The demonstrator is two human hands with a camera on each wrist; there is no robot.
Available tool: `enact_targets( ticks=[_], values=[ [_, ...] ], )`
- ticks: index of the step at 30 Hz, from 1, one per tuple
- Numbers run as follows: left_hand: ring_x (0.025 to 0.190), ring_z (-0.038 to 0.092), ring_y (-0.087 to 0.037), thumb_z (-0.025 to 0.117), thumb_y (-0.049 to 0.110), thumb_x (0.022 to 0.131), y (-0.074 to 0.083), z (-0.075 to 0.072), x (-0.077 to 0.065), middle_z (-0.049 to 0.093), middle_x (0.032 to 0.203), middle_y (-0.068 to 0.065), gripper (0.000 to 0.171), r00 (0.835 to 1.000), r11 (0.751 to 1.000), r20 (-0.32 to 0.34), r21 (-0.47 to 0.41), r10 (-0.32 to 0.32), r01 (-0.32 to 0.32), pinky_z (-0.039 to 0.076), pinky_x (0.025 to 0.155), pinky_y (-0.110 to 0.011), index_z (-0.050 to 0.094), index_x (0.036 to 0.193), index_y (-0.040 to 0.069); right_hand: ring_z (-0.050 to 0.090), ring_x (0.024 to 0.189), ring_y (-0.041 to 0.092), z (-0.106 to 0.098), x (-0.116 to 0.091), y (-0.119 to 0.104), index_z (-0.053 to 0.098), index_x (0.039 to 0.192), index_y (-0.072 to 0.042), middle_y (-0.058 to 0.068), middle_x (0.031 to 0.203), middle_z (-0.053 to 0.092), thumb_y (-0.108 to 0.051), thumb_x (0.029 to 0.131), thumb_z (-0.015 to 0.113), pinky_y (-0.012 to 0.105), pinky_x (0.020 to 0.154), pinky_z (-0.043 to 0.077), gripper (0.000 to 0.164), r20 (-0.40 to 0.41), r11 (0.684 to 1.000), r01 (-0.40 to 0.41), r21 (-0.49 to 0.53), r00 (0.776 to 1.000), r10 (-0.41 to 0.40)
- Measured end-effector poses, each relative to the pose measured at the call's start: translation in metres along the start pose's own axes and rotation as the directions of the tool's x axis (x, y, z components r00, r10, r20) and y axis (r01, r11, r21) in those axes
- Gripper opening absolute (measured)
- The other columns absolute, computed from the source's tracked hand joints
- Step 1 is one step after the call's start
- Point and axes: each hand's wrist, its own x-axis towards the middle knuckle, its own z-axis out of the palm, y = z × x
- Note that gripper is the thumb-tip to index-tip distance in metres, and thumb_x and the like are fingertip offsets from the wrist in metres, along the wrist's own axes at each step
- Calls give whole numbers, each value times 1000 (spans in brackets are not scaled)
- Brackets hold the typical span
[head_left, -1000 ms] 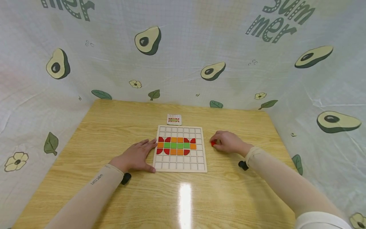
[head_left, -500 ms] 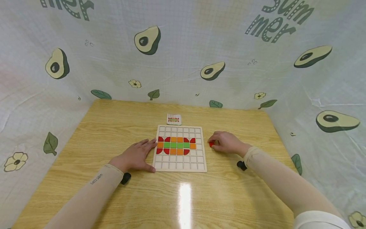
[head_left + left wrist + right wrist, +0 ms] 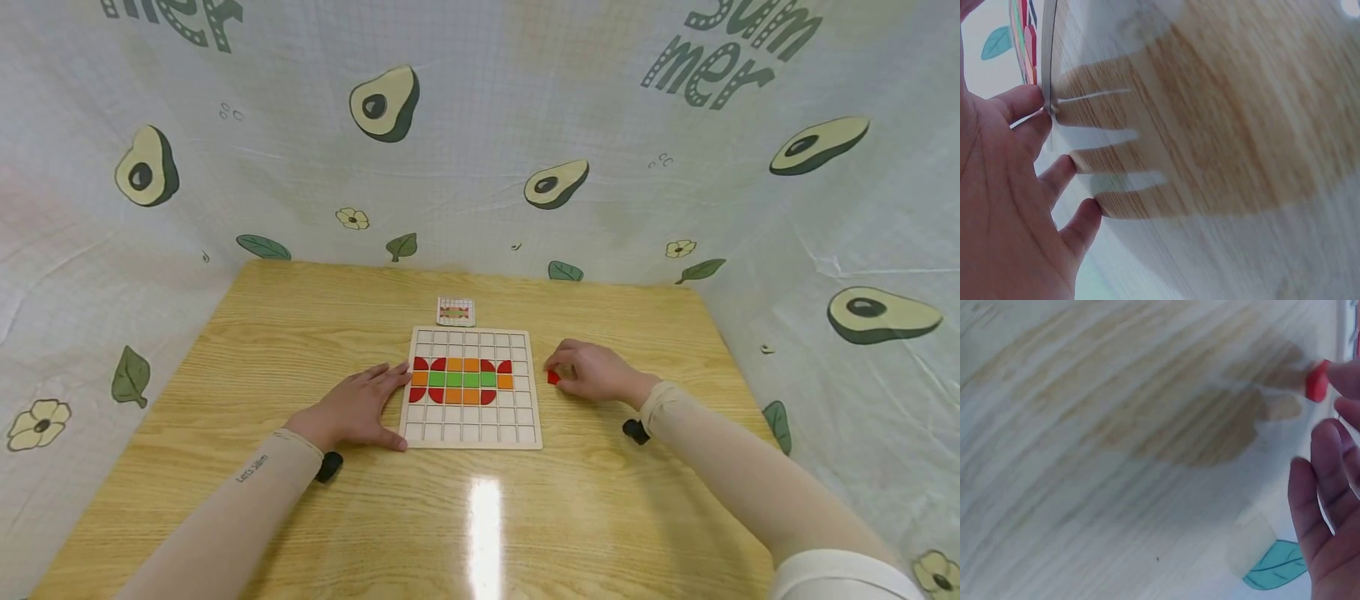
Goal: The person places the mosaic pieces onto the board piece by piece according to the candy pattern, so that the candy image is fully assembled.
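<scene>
A square wooden grid board (image 3: pixel 472 433) lies mid-table, with red quarter-round, orange and green tiles filling several cells in its middle rows. My left hand (image 3: pixel 360 407) spreads along the board's left side, its fingertips and thumb at the edge; the left wrist view shows two fingertips (image 3: pixel 1034 100) against that edge and the others on the table. Just right of the board, my right hand (image 3: pixel 592 371) pinches a small red tile (image 3: pixel 553 377) between thumb and fingers. In the right wrist view this red tile (image 3: pixel 1317 381) sticks out from the fingertips over the table.
A small pattern card (image 3: pixel 456 312) with a red, orange and green design lies behind the board. The wooden table (image 3: pixel 337 300) runs back to a white cloth (image 3: pixel 465 108) printed with avocados, which also hangs at both sides.
My right hand has shifted slightly left toward the board with the red tile in its fingers. My left hand stays at the board's edge.
</scene>
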Motion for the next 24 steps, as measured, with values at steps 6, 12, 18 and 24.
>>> enact_targets(
  ticks=[6,12,18,24],
  values=[
    [147,22,-36,76,72,69,-2,1,1,23,164,-3,113,1000,1000,2,2,-4,4,26,110,-63,34,157,13,51,70,6,0,-1,2,76,111,-14,-1,106,63,-2,85,64,27,62,47,32,34,999,49,-13,998,-49],
    [147,21,-37,76,71,70,0,0,1,22,164,-3,113,1000,1000,11,0,-12,12,26,110,-64,34,157,13,50,68,7,-2,-3,1,76,106,-16,-4,97,63,-14,87,71,29,61,47,20,21,997,-10,-83,1000,11],
    [147,22,-37,76,71,69,0,0,0,22,164,-4,113,1000,1000,14,2,-14,14,25,110,-64,34,157,12,48,67,7,0,-3,0,72,117,-14,-1,106,63,-18,87,74,30,61,47,30,23,998,11,-57,1000,-10],
    [147,21,-37,77,70,70,1,-1,0,23,164,-4,112,1000,1000,12,0,-15,15,25,110,-64,34,157,13,52,70,6,5,-3,1,75,108,-18,-8,94,61,-25,90,74,30,64,49,20,13,995,17,-101,1000,-16]
  ],
)
